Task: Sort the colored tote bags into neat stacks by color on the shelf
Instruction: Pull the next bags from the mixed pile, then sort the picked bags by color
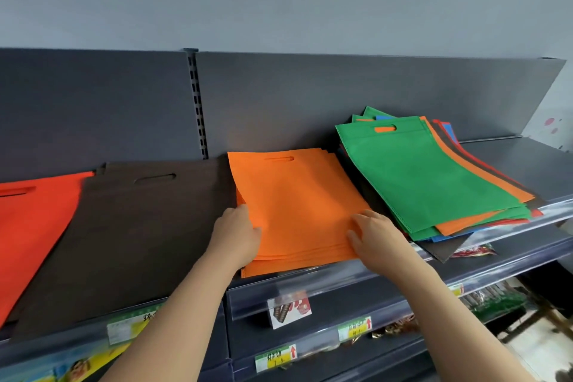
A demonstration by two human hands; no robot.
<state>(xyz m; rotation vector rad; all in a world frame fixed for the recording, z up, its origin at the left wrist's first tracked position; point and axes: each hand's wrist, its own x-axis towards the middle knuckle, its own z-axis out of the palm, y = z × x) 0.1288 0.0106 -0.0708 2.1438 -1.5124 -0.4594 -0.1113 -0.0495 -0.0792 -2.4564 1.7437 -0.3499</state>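
Observation:
A stack of orange tote bags [297,195] lies flat in the middle of the top shelf [511,161]. My left hand [237,232] presses against the stack's left edge, fingers curled along it. My right hand [375,236] rests on the stack's near right corner, fingers spread over the top bag. Left of it lies a brown stack [130,226], and further left a red stack [34,220]. To the right sits a mixed pile with a green bag [424,177] on top and orange, red, blue and dark bags fanned beneath.
A dark back panel [310,96] rises behind the shelf. The clear price rail [341,282] runs along the front edge. Lower shelves with price tags [353,329] and packaged goods [493,301] sit below.

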